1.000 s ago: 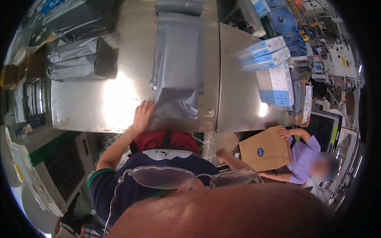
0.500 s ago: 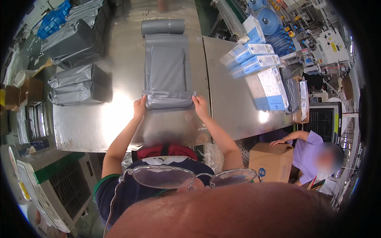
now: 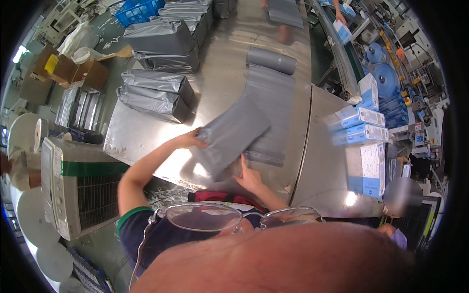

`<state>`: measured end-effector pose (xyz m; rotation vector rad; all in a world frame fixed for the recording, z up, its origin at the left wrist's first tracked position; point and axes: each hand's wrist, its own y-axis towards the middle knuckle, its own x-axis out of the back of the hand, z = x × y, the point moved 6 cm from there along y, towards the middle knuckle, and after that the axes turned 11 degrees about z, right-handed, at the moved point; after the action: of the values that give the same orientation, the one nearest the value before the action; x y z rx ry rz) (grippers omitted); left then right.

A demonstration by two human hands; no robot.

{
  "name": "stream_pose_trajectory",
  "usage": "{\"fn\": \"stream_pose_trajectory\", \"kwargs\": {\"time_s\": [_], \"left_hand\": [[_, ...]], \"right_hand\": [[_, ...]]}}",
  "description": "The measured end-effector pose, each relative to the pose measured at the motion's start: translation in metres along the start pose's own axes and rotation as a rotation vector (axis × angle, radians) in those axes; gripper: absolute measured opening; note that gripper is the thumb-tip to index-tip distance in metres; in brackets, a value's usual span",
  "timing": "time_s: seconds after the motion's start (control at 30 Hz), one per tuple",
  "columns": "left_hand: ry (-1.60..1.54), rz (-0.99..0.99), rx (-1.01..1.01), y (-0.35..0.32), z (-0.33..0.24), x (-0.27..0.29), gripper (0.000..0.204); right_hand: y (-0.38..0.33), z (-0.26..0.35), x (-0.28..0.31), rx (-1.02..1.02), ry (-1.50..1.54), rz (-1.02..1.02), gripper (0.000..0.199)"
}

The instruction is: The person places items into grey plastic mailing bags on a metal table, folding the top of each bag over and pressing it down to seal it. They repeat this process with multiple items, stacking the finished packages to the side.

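Note:
A grey plastic-wrapped package is tilted across the metal table in front of me, blurred by motion. My left hand grips its left edge, fingers curled over the plastic. Close to the package's lower right corner, my right hand has its index finger stretched out and the thumb apart; whether it touches the package I cannot tell. Under and beyond the package a flat grey plastic bag strip runs to a grey roll. The package covers part of the strip.
Stacked grey packages line the table's left side, with a blue crate behind. Blue and white boxes stand on the right-hand table. A conveyor with another person's hand lies far right. A cooler unit stands at left.
The view has swung, so the table appears further right. The package has been lifted off the strip and turned leftward. My right hand has come off the package's right edge.

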<state>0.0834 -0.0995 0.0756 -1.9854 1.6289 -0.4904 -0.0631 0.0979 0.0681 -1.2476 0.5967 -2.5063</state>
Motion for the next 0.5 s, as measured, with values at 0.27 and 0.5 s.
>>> {"fn": "stream_pose_trajectory", "kwargs": {"time_s": [0.27,0.5], "left_hand": [[1.411,-0.626,0.222,-0.187,0.037,0.180,0.054],[1.469,-0.858,0.918,-0.197,0.082,0.232,0.045]], "right_hand": [[-0.022,-0.052,0.038,-0.070,0.231,-0.235,0.068],[-0.096,-0.229,0.192,-0.338,-0.035,-0.874,0.065]]}}
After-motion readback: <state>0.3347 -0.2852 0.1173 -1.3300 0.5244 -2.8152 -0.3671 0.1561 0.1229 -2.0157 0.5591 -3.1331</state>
